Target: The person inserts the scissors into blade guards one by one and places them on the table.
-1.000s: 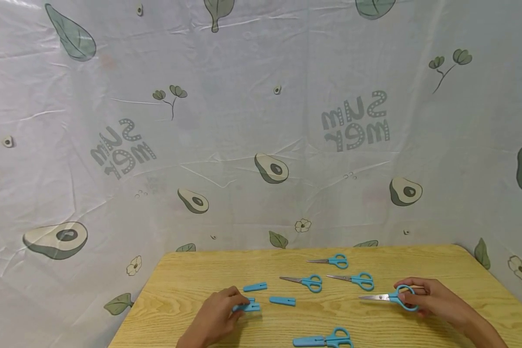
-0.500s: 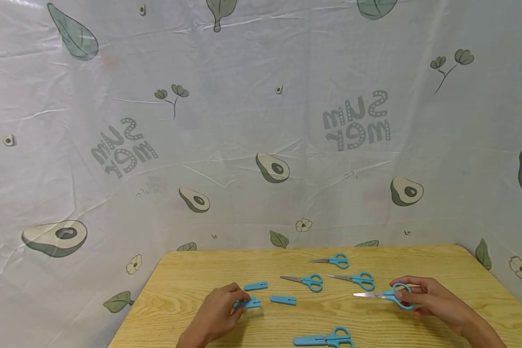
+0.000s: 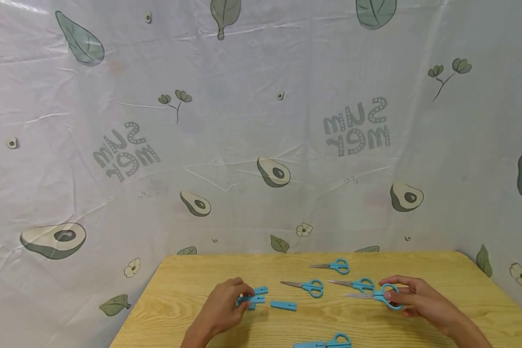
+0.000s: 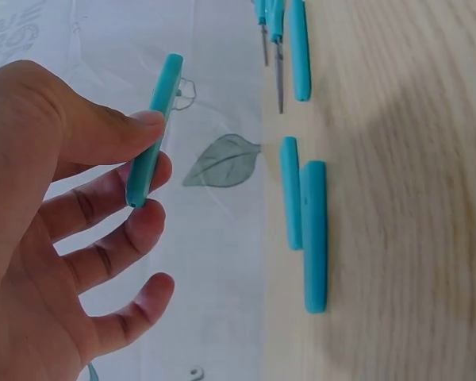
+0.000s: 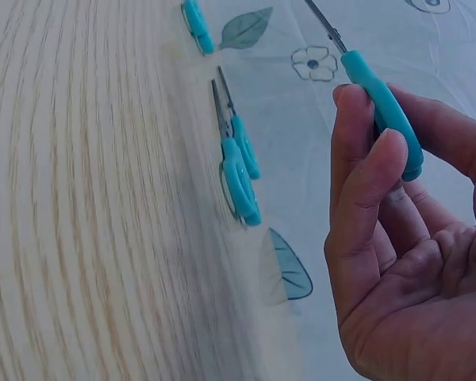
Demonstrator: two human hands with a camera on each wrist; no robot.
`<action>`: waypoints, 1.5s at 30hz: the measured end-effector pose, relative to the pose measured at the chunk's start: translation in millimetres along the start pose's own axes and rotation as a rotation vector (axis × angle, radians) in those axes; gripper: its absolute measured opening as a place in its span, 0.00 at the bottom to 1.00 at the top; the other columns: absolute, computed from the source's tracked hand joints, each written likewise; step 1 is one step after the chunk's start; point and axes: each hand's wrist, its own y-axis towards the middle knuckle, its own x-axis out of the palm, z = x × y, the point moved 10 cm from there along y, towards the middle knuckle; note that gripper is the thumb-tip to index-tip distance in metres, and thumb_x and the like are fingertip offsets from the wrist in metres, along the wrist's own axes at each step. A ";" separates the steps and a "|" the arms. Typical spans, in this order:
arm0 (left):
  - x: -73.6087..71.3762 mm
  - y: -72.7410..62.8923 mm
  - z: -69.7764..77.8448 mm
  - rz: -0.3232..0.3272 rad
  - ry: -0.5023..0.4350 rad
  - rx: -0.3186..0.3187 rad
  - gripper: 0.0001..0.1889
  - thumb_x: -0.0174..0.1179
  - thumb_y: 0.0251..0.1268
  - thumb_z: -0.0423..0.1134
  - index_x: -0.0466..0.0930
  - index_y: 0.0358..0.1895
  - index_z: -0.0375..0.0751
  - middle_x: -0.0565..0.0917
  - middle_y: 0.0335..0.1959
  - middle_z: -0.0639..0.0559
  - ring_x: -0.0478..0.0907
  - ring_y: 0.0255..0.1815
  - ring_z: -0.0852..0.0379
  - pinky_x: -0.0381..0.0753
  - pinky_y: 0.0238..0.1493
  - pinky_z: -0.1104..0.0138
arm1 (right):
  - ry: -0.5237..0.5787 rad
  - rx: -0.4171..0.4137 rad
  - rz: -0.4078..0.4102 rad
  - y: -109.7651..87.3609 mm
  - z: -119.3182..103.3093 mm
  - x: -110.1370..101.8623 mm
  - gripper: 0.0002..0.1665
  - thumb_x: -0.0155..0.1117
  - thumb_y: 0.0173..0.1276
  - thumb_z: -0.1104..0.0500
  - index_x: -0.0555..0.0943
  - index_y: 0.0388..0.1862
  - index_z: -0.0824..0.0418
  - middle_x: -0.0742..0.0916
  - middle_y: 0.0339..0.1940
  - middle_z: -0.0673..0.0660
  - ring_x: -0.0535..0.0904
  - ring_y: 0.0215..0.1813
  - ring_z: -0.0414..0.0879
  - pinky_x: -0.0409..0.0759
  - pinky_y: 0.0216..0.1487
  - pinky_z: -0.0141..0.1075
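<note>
A screened-off corner, home or studio unclear: a wood-grain desk (image 3: 191,270), with a printed avocado-and-leaf sheet (image 3: 243,121) hanging behind it and along both its sides

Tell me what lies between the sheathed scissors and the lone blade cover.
Head view: only bare wooden tabletop separates the sheathed scissors from that blade cover.

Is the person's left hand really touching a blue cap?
Touching. The left wrist view shows the left hand pinching a blue cap between thumb and fingers.
</note>
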 end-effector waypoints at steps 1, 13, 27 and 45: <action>0.5 1.9 -0.3 -0.007 -0.005 -0.010 0.06 0.70 0.73 0.37 0.91 0.47 0.53 0.85 0.39 0.61 0.78 0.36 0.68 0.80 0.37 0.69 | 0.003 0.005 0.001 1.7 0.2 1.1 0.16 0.52 0.89 0.56 0.82 0.61 0.37 0.91 0.40 0.44 0.83 0.41 0.35 0.80 0.37 0.31; 7.2 21.0 9.5 -0.017 -0.056 -0.007 0.07 0.69 0.74 0.35 0.91 0.49 0.49 0.87 0.42 0.59 0.79 0.37 0.68 0.81 0.38 0.71 | 0.012 0.010 0.014 14.4 -4.5 5.7 0.14 0.54 0.88 0.55 0.82 0.62 0.41 0.91 0.39 0.44 0.84 0.43 0.36 0.83 0.38 0.31; 9.8 39.1 22.3 -0.023 -0.038 0.005 0.07 0.70 0.73 0.35 0.92 0.48 0.50 0.87 0.41 0.58 0.80 0.38 0.67 0.83 0.40 0.70 | 0.024 -0.027 -0.002 31.2 -14.1 19.5 0.15 0.54 0.88 0.57 0.81 0.65 0.49 0.92 0.39 0.46 0.85 0.42 0.37 0.82 0.36 0.30; 17.8 68.4 38.4 -0.028 -0.018 0.040 0.07 0.69 0.74 0.37 0.92 0.50 0.50 0.86 0.42 0.58 0.79 0.37 0.68 0.80 0.39 0.72 | 0.017 -0.050 0.002 46.5 -33.4 25.3 0.16 0.57 0.86 0.56 0.79 0.68 0.56 0.93 0.38 0.45 0.88 0.43 0.38 0.82 0.37 0.31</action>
